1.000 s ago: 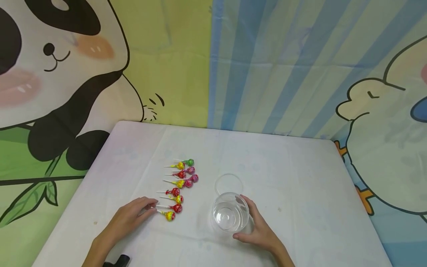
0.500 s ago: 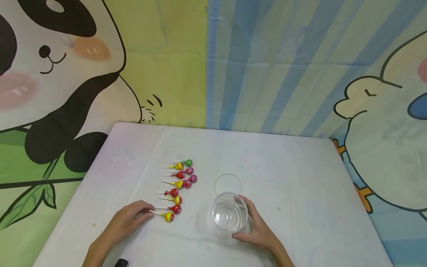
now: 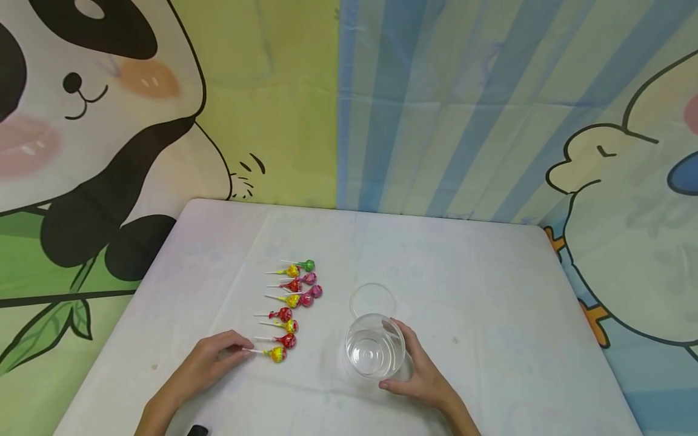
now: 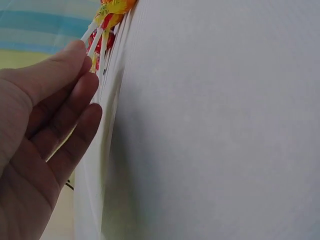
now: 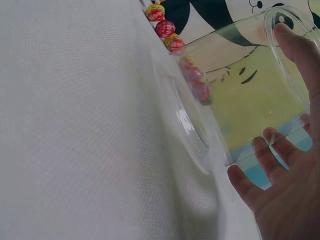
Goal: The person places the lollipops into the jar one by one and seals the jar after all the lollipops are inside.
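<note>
Head view: left hand (image 3: 211, 361) in pinch on yellow lollipop (image 3: 278, 354), right hand (image 3: 422, 378) round cup (image 3: 371, 351).

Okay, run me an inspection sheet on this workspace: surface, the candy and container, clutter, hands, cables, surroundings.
Surface: white-covered table, with a faint spot right of the container.
Job's things: wrapped lollipops in a loose column, sticks mostly pointing left; clear container to their right, open side up; clear round rim or lid just beyond it.
Clutter: black object at the near edge, cut off by the frame; cannot tell what.
Hands: left hand pinches the nearest yellow lollipop's stick; right hand holds the container's side.
Cables: nothing seen.
Surroundings: panda-print backdrop left, blue-striped backdrop behind.
</note>
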### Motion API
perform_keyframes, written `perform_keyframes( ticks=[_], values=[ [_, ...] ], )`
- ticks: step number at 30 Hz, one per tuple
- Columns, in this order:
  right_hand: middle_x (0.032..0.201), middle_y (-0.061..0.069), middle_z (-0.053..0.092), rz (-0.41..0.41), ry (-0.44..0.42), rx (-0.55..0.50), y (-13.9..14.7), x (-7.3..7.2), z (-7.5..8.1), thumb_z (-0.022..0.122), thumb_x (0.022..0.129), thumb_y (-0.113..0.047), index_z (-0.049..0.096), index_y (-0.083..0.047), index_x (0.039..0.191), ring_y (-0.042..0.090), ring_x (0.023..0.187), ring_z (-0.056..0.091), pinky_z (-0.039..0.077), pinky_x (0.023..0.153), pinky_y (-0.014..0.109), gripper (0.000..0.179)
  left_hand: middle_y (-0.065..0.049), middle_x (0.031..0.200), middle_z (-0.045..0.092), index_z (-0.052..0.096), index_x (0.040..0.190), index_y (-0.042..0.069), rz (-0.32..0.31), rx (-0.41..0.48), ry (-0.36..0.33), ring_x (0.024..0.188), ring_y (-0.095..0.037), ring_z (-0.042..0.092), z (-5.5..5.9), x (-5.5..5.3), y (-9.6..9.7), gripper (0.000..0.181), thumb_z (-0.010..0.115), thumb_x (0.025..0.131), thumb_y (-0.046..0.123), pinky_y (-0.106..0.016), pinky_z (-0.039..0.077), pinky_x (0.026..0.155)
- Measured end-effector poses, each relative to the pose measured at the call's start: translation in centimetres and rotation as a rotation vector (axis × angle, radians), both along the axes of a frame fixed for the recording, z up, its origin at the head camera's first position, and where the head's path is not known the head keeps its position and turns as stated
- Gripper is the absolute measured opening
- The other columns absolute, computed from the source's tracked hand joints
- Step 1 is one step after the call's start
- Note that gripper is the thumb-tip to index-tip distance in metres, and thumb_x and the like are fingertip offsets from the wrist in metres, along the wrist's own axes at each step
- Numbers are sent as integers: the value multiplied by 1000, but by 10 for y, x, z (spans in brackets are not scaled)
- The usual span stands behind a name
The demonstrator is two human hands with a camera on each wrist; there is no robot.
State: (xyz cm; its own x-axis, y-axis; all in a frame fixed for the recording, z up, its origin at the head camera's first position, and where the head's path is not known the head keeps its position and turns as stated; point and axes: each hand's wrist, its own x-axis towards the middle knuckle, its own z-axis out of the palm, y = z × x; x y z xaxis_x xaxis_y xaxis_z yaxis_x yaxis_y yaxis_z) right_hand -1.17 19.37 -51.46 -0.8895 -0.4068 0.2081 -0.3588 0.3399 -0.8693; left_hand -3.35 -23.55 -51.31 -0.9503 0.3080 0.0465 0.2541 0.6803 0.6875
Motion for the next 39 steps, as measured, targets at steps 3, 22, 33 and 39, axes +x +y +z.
perform_keyframes(
  ticks=[3, 22, 33, 39],
  values=[
    [150, 14, 42, 2, -10, -9, 0, 0, -2, 89, 66, -19, 22, -14, 152, 16, 140, 40, 25, 113, 20, 109, 21, 91, 70, 72, 94, 29, 34, 11, -57, 86, 4, 63, 1, 2, 2, 20, 77, 81, 15, -18, 54, 78],
    [150, 9, 43, -3, -17, -9, 1, 0, -4, 88, 66, -19, 23, -15, 151, 19, 137, 43, 33, 114, 27, 107, 11, 89, 70, 70, 94, 4, 121, 485, -67, 81, -3, 67, 26, 0, 25, 7, 70, 87, 4, -17, 56, 73],
    [151, 5, 42, -8, -29, -5, 1, -1, -3, 88, 68, -21, 22, -17, 151, 9, 139, 41, 31, 114, 26, 106, 10, 93, 67, 67, 98, 1, -215, 847, -77, 74, -6, 58, 55, -15, 83, 19, 56, 89, -12, -21, 51, 61],
    [150, 8, 43, -17, -42, 4, 0, -1, -2, 88, 67, -18, 23, -18, 150, 19, 138, 43, 34, 113, 32, 106, 4, 89, 69, 69, 93, 3, -316, 805, -54, 77, -6, 60, 69, -22, 117, 15, 63, 87, -9, -20, 55, 68]
  ],
)
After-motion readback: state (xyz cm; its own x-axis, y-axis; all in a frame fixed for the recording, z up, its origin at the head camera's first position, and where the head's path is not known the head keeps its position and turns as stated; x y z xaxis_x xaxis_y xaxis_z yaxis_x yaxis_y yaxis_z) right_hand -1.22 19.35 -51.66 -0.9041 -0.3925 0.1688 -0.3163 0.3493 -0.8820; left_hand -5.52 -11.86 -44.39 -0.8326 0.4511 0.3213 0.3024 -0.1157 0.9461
